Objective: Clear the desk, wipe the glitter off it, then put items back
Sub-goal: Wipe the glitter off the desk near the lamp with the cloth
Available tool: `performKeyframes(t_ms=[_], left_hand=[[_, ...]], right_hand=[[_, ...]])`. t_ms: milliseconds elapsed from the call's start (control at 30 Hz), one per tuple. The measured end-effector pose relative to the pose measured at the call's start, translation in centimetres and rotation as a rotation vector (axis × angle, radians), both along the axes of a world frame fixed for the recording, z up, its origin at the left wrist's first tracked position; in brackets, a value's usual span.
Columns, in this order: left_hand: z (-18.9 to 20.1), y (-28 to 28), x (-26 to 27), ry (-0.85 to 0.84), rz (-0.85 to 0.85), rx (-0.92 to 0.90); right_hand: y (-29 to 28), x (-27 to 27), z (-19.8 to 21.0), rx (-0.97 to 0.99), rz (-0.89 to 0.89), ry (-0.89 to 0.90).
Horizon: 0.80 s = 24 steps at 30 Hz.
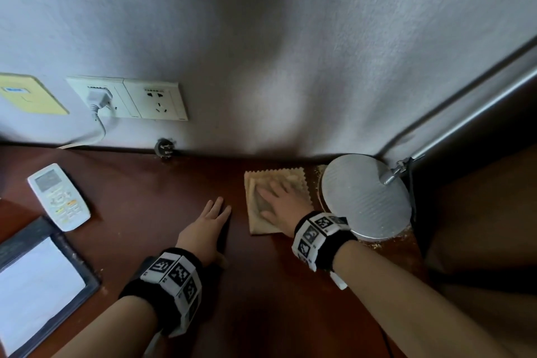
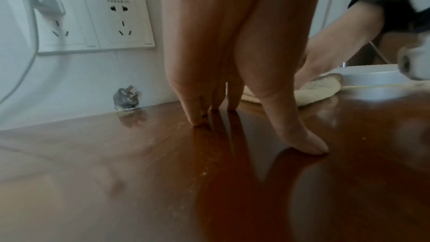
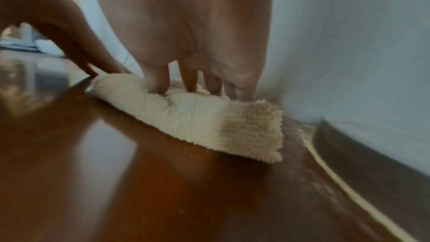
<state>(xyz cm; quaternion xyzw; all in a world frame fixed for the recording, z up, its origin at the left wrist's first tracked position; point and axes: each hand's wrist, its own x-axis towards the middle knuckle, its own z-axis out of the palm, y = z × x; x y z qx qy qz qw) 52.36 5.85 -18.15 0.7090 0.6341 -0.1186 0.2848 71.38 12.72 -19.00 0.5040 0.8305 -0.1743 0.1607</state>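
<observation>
My right hand [image 1: 283,203] lies flat on the folded beige cloth [image 1: 261,221], fingers [image 3: 158,80] straight and spread, pressing it onto the reddish-brown worktop [image 1: 261,299] near the back wall, just beside the round silver lamp base [image 1: 366,197]. From the right wrist view I see the cloth [image 3: 197,117] bunched under the fingertips, its pinked end greyed with picked-up dust. A pale line of glitter [image 3: 330,165] runs along the foot of the lamp base, and more specks [image 1: 374,245] show at the base's near edge.

My left hand [image 1: 206,229] rests on the bare worktop just left of the cloth, not touching it, fingers [image 2: 288,117] extended and relaxed, tips down on the wood, holding nothing.

Further left lies a white remote control [image 1: 59,196] with a small screen; its button labels are too small for me to read. Near it sits an open dark folder [image 1: 43,279] holding a blank white sheet. On the wall I see a double socket plate [image 1: 130,97] with a white plug [image 1: 97,96] in its left half; the small print above the right outlet is unreadable. A loose grey plug [image 1: 165,148] lies at the back edge of the worktop. A yellow sticker [image 1: 29,94] sits at far left, its writing illegible.
</observation>
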Motion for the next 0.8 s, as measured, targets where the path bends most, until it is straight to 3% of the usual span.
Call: performKeyframes(t_ms=[167, 300, 467, 633, 800], left_hand=[[0.1, -0.7, 0.0, -0.008, 0.016, 0.004], [0.2, -1.5, 0.0, -0.008, 0.021, 0.018], [0.7, -2.7, 0.3, 0.004, 0.011, 0.038], [1.1, -3.9, 0.7, 0.036, 0.001, 0.020], [1.1, -6.4, 1.1, -0.035, 0.035, 0.012]], right_hand=[[1.6, 2.7, 0.1, 0.029, -0.194, -0.010], [-0.5, 1.3, -0.1, 0.044, -0.125, -0.030], [-4.7, 0.6, -0.7, -0.033, 0.101, -0.064], [-3.9, 3.2, 0.1, -0.013, 0.040, -0.072], [-7.5, 2.4, -0.8, 0.027, 0.026, -0.060]])
